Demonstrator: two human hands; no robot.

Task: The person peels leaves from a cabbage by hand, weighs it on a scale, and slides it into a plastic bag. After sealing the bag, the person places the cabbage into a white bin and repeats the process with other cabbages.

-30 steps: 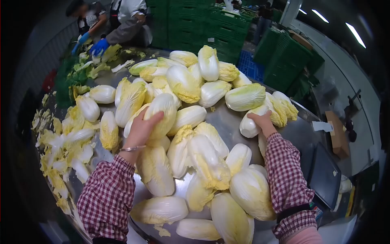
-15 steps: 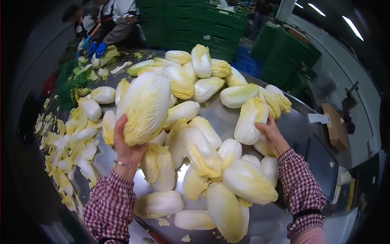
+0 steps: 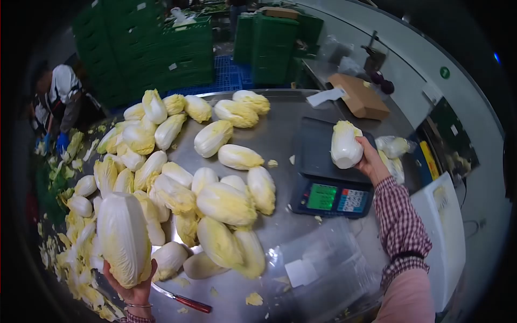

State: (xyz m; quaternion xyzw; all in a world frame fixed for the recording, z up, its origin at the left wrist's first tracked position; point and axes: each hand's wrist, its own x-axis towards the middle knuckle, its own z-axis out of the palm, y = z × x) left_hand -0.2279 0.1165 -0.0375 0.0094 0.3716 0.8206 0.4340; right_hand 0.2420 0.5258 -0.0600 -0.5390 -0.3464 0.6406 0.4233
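Fingers (image 3: 362, 144) round a cabbage (image 3: 344, 144) over the unbranded scale (image 3: 329, 167)

Left hand (image 3: 134, 290) mostly behind cabbage (image 3: 123, 238); scale display (image 3: 321, 196) digits unreadable

Bright overhead light whitens the cabbages (image 3: 215, 177) and puts soft glare on the steel worktop (image 3: 280, 134) at centre, while fisheye distortion bends the edges and heavy vignetting blackens every corner, the far background dim and soft
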